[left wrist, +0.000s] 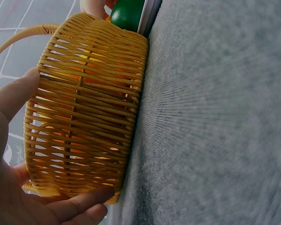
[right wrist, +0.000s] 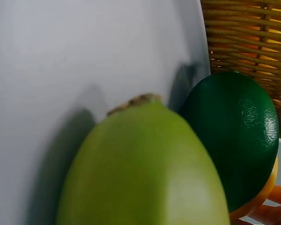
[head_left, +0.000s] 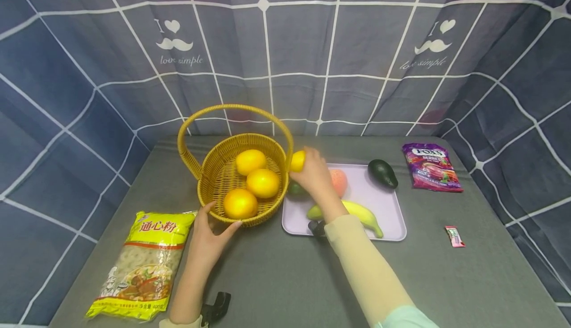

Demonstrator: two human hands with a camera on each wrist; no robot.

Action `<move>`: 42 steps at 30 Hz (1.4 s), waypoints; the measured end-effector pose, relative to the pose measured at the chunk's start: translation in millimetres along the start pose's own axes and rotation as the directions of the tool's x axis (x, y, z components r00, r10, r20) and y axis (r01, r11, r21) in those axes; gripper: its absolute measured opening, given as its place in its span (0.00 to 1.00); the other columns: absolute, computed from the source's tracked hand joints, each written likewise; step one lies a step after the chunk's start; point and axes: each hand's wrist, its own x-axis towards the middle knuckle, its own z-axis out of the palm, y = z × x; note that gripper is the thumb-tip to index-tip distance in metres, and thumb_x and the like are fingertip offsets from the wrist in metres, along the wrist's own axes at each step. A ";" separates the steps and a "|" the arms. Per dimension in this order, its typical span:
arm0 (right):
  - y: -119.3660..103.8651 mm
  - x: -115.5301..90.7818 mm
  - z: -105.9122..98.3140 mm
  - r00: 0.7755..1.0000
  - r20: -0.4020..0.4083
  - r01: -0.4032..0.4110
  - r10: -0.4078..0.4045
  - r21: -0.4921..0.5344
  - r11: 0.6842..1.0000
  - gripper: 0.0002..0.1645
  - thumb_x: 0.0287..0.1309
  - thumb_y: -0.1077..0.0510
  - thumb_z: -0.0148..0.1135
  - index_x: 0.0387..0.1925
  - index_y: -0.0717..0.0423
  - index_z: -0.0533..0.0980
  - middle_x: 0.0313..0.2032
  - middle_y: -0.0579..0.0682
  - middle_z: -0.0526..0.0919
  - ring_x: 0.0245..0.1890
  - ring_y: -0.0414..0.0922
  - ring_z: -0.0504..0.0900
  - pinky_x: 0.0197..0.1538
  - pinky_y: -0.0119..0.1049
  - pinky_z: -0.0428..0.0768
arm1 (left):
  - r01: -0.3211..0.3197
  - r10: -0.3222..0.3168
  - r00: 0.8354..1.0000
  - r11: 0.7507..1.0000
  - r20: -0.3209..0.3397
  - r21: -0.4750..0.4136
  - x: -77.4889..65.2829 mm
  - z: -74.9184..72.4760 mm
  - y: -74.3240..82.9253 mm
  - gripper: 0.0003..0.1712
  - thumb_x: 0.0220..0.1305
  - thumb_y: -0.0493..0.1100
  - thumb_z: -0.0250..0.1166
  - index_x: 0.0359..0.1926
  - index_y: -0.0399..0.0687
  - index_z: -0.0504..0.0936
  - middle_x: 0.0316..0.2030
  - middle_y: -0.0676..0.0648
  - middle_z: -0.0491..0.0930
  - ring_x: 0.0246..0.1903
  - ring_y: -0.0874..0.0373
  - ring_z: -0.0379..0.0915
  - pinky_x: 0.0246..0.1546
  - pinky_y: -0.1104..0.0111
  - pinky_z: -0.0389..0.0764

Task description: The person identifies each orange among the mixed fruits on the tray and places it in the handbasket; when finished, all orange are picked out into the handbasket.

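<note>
A wicker basket (head_left: 214, 169) with an arched handle holds several yellow-orange fruits (head_left: 241, 204). My left hand (head_left: 209, 236) touches its near side, thumb (left wrist: 25, 89) against the rim and fingers spread along the wicker. My right hand (head_left: 315, 172) grips another yellow-orange fruit (head_left: 298, 161) just outside the basket's right rim, above the lilac tray (head_left: 392, 224). Right under that hand lies a dark green avocado (right wrist: 234, 136), which partly hides the held fruit in the right wrist view. A banana (head_left: 363, 215) lies below my right wrist, its green end (right wrist: 140, 164) large in the right wrist view.
A peach (head_left: 339, 183) and a second avocado (head_left: 382, 174) share the tray. A yellow pasta bag (head_left: 142, 268) lies left of my left forearm. At the right are a purple candy bag (head_left: 431, 167) and a small wrapped sweet (head_left: 455, 237). A grid-patterned curtain (head_left: 294, 45) borders the table.
</note>
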 end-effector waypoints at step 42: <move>7.9 -7.6 -9.9 0.988 -0.135 -0.052 0.073 0.153 0.987 0.57 0.38 0.40 0.74 0.67 0.58 0.61 0.60 0.60 0.68 0.56 0.57 0.72 0.58 0.54 0.71 | -0.008 0.008 1.000 1.000 -0.003 0.004 -0.7 -0.1 0.5 0.52 0.53 0.60 0.72 0.70 0.50 0.55 0.67 0.35 0.54 0.59 0.36 0.64 0.55 0.45 0.70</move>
